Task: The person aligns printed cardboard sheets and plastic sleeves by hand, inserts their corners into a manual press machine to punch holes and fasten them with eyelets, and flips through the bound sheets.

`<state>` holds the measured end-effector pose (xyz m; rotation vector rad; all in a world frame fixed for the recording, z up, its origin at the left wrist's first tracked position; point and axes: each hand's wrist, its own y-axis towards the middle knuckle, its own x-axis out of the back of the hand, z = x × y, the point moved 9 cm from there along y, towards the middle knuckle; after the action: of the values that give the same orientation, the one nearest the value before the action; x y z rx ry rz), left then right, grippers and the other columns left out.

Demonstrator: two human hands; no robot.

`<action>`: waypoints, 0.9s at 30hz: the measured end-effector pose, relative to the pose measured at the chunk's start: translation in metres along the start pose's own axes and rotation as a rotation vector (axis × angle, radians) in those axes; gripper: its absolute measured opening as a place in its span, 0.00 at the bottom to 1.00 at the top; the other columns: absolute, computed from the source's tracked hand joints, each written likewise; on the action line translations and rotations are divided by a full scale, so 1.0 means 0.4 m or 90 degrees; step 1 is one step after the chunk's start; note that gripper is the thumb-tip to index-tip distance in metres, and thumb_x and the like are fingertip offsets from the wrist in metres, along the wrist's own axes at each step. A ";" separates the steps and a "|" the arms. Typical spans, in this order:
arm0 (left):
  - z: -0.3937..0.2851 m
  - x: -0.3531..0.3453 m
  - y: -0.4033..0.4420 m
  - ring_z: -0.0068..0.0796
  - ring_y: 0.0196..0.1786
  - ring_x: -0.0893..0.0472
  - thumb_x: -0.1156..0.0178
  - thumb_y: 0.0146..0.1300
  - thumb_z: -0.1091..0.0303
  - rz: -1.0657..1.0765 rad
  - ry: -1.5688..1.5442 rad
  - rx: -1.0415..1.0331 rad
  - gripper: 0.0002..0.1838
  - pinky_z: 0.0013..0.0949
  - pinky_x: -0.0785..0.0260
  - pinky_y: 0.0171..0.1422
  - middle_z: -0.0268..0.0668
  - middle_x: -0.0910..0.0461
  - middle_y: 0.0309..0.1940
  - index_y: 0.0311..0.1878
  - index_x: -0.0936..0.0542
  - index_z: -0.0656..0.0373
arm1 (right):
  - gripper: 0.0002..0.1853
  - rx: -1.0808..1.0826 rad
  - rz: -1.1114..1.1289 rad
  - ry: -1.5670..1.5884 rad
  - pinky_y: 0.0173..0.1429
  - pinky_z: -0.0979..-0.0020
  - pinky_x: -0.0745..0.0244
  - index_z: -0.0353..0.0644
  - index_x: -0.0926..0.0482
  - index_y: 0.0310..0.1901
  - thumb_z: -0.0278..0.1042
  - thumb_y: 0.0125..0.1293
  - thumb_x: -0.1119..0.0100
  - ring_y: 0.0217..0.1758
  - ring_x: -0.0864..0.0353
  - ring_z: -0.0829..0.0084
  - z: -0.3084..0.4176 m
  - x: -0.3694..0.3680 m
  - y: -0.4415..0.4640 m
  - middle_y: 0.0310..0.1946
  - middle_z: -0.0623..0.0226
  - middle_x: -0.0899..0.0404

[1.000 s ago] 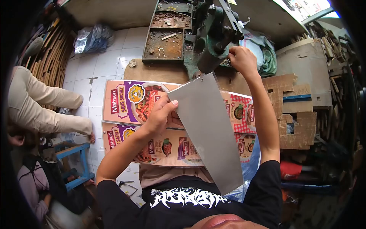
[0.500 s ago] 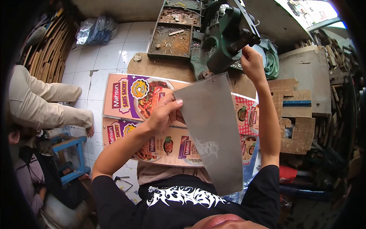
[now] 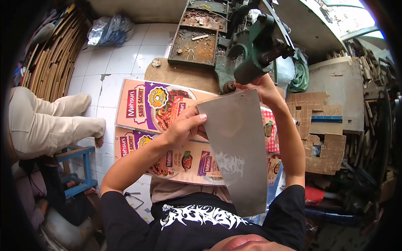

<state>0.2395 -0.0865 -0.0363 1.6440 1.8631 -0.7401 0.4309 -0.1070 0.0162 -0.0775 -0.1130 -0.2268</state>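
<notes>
My left hand (image 3: 187,126) grips the left edge of a glossy grey sheet (image 3: 238,154), thumb on top and fingers underneath. The sheet slants up from my lap toward a green cast-metal press (image 3: 251,56), with a small mark or hole near its top corner. At the lower end of the press, my right hand (image 3: 268,91) has its fingers curled together by the die. What they pinch, if anything, is hidden by the press and too small to name. Beneath the sheet, printed Mahsuri sauce placards (image 3: 140,106) lie on a brown wooden board (image 3: 167,73).
A dirty metal tray (image 3: 197,46) with small bits stands left of the press. Cut cardboard (image 3: 320,129) and wood pieces crowd the right side. Another person's legs (image 3: 54,113) and a blue stool (image 3: 81,167) are at the left. Plastic bags (image 3: 111,31) lie on the tiles.
My right hand has moved down and left, from beside the press lever to the die by the sheet's top edge. My left hand keeps hold of the sheet, which has shifted slightly.
</notes>
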 end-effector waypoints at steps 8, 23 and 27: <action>-0.004 -0.014 -0.008 0.36 0.50 0.17 0.50 0.72 0.57 0.022 0.058 0.005 0.28 0.38 0.21 0.51 0.46 0.21 0.52 0.67 0.36 0.67 | 0.17 -0.009 -0.048 0.029 0.54 0.73 0.25 0.39 0.19 0.47 0.24 0.56 0.27 0.47 0.20 0.80 -0.016 0.014 0.007 0.43 0.70 0.17; 0.001 -0.011 -0.005 0.36 0.50 0.17 0.50 0.72 0.57 0.032 0.033 0.014 0.28 0.37 0.21 0.52 0.46 0.21 0.52 0.67 0.35 0.67 | 0.15 0.009 -0.047 -0.074 0.50 0.75 0.22 0.35 0.20 0.45 0.20 0.56 0.28 0.44 0.19 0.80 0.007 0.010 0.014 0.39 0.69 0.17; -0.004 -0.016 -0.006 0.36 0.50 0.16 0.50 0.72 0.57 0.029 0.035 0.010 0.28 0.38 0.21 0.51 0.46 0.21 0.52 0.67 0.36 0.67 | 0.16 0.004 -0.053 -0.079 0.52 0.74 0.25 0.39 0.20 0.43 0.24 0.53 0.25 0.45 0.20 0.80 -0.009 0.012 0.019 0.39 0.70 0.17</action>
<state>0.2379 -0.0899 -0.0305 1.7267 1.8556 -0.6987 0.4374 -0.1010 0.0129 -0.0804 -0.2406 -0.3041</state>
